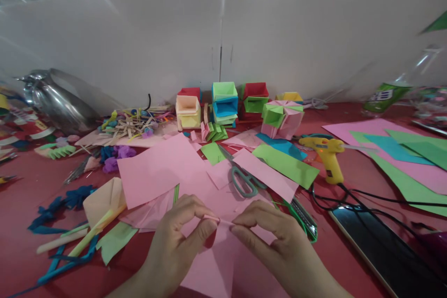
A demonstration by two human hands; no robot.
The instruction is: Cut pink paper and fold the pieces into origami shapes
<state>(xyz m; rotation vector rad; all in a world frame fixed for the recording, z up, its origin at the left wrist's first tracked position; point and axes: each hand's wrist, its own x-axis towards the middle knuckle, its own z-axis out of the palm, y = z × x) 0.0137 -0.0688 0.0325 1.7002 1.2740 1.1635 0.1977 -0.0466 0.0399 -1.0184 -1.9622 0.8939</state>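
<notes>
Near the front middle, my left hand (186,230) and my right hand (267,230) face each other, thumbs and forefingers pinched. Between their fingertips runs a narrow pink paper strip (225,221), each hand gripping one end. Under the hands lie sheets of pink paper (214,260). Just beyond them rest grey-handled scissors (244,181), partly covered by a pink paper piece (268,174). A green paper strip (286,163) lies beside that piece. To the right of my right hand is a green-edged cutter knife (303,219), partly hidden.
Folded paper boxes (225,104) stand in stacks along the white partition (139,46). A yellow glue gun (328,156) and a phone (370,251) with black cables are on the right. A metal jug (57,98), wooden sticks (132,125) and blue crepe paper (52,212) occupy the left.
</notes>
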